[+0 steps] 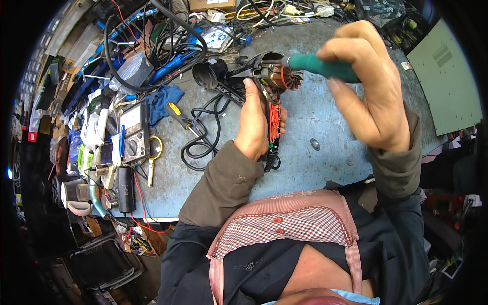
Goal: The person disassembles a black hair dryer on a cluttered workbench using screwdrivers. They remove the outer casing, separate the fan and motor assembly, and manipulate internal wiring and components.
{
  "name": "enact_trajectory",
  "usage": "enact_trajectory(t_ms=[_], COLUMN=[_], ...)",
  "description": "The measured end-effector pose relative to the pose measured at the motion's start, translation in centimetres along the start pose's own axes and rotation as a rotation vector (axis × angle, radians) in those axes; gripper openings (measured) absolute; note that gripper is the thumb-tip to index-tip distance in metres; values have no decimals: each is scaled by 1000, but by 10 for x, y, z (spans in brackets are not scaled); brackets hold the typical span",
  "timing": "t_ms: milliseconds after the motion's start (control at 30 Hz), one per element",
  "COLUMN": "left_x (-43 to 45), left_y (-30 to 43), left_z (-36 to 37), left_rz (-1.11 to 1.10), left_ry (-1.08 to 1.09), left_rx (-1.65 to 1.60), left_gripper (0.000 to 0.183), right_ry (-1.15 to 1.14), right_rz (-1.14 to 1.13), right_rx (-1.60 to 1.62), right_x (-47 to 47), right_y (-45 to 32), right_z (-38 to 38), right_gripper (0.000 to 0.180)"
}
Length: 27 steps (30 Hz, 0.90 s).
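Observation:
My left hand (253, 122) grips the handle part of an opened hair dryer (267, 76), whose red wires (274, 118) lie exposed. A finned fan wheel (291, 77) with an orange ring shows at its right end. My right hand (370, 84) holds a screwdriver (320, 67) by its green handle. The shaft points left, over the motor end; whether its tip touches anything cannot be told. A black shell part with a round opening (207, 74) is left of the motor. A black power cord (219, 126) curls on the blue-grey worktable (316, 114).
Left of the hands lie a yellow-and-black screwdriver (177, 114), a blue cloth (164, 101), an analog multimeter (133, 133), a magnifying glass (152, 160) and a black cylindrical device (126, 189). Tangled cables (171, 34) crowd the back. A pale green panel (444, 72) stands at the right.

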<state>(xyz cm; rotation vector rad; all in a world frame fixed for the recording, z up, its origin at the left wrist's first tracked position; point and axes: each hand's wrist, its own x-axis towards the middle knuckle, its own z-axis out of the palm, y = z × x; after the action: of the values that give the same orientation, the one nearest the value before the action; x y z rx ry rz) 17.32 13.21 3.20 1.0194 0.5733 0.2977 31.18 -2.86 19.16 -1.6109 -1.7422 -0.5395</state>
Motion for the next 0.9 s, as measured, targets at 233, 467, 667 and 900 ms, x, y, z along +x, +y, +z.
enact_trajectory(t_ms=[233, 467, 667, 900], left_x=[-1, 0, 1, 3], left_y=[-1, 0, -4, -3], left_z=[1, 0, 0, 2], left_rz=[1, 1, -17, -2], left_ry=[28, 10, 24, 17], left_rx=[6, -1, 14, 29], left_gripper=[96, 94, 93, 93], right_ry=[-79, -59, 2, 9], right_rz=[170, 251, 339, 356], right_rx=[128, 53, 61, 80], right_x=[-7, -2, 0, 2], right_y=[7, -3, -11, -8], right_z=[-4, -6, 1, 1], right_gripper=[41, 38, 33, 35])
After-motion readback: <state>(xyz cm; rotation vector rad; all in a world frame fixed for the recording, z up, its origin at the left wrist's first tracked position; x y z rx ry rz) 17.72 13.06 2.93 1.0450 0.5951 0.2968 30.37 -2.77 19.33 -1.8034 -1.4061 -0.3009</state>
